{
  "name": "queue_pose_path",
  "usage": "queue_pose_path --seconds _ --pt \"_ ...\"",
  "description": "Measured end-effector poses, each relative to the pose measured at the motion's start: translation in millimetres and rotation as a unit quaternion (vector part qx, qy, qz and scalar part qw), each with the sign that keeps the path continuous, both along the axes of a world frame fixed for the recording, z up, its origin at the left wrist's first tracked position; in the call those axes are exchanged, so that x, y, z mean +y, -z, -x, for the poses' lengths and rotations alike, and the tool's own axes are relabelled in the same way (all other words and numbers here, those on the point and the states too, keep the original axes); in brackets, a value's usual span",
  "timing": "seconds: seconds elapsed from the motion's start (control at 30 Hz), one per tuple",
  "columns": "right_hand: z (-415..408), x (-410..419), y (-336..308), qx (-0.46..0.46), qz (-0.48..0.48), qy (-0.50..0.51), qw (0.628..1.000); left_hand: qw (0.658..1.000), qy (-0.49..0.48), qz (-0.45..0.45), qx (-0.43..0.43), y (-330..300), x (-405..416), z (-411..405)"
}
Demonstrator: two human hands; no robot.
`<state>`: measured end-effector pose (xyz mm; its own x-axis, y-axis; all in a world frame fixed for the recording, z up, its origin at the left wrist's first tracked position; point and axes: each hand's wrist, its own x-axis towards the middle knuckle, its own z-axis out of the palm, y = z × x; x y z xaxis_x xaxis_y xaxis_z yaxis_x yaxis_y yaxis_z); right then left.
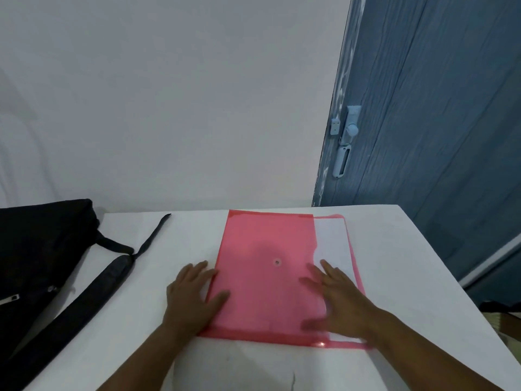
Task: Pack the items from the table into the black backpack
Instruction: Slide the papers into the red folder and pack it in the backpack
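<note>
Head view, red folder (pixel 267 277) flat between left hand (pixel 194 294), right hand (pixel 338 300)

Two bare arms come in from the bottom. The left hand (pixel 194 297) and right hand (pixel 338 300) wear no gloves, rings, watch or sleeves.

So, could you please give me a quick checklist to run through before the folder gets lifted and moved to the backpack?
1. Left hand on the pink folder, at its left edge, fingers flat: ok.
2. Right hand flat on the folder's right side: ok.
3. Flap snapped at the button: cannot tell.
4. White paper fully tucked inside: cannot tell; it shows beyond the flap.
5. Black backpack within reach at the table's left: ok.
6. Backpack opening unzipped: cannot tell.
</note>
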<state>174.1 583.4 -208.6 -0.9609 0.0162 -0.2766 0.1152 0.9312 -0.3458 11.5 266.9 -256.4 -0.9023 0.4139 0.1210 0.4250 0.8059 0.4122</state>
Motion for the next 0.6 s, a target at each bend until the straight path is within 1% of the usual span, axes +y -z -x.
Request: queue_pose_path --seconds 0.07,0.1,0.13,0.17,0.2,0.23,0.27,0.3,0.33,0.37,0.4,0.47,0.5,0.53,0.6 --pt "3.0 -10.1 -1.2 0.022 0.006 0.007 1.0 1.0 0.012 0.001 -0.009 -0.1 -0.3 -1.1" --pt "3.5 -14.6 1.3 0.029 0.037 0.019 0.999 1.0 0.01 -0.003 -0.012 -2.2 1.6 -2.4" --pt "3.5 -18.6 3.2 0.034 0.097 0.048 0.994 1.0 0.011 -0.008 -0.013 -4.9 2.1 -3.2" --pt "2.8 -20.1 5.3 0.045 0.172 0.081 0.981 1.0 0.013 -0.012 -0.015 -6.2 2.1 -3.8" --pt "0.5 -19.1 8.9 0.066 0.217 0.099 0.969 1.0 0.014 -0.015 -0.018 -7.0 1.8 -4.7" --pt "-2.1 -17.6 12.4 0.101 0.197 0.101 0.97 1.0 0.015 -0.019 -0.018 -6.9 1.0 -4.7" --pt "-4.3 -15.1 14.3 0.143 0.115 0.096 0.978 0.999 0.014 -0.025 -0.019 -7.1 0.1 -5.1" --pt "-4.9 -11.4 17.5 0.189 0.02 0.09 0.978 0.999 0.012 -0.035 -0.02 -7.2 -0.4 -5.2" --pt "-4.8 -9.5 17.6 0.212 -0.039 0.089 0.973 0.999 0.009 -0.044 -0.022 -7.6 -0.6 -5.0" --pt "-3.8 -9.1 15.2 0.199 -0.069 0.097 0.973 0.998 0.007 -0.05 -0.023 -7.7 0.2 -3.8" --pt "-2.7 -9.3 15.0 0.17 -0.083 0.099 0.977 0.999 0.006 -0.049 -0.023 -8.7 1.1 -3.1" --pt "-4.5 -9.0 23.5 0.086 -0.09 0.07 0.99 0.999 0.007 -0.043 -0.026 -8.2 2.2 -1.4" --pt "-6.2 -9.2 26.3 0.07 -0.093 0.052 0.992 0.999 0.008 -0.04 -0.025 -7.3 1.5 -0.8" --pt "-8.7 -10.7 27.7 0.078 -0.089 0.045 0.992 0.999 0.009 -0.036 -0.024 -6.2 0.0 -0.3" --pt "-14.7 -13.5 32.7 0.132 -0.064 0.076 0.986 0.999 0.012 -0.032 -0.025 -4.5 -2.6 -0.5"
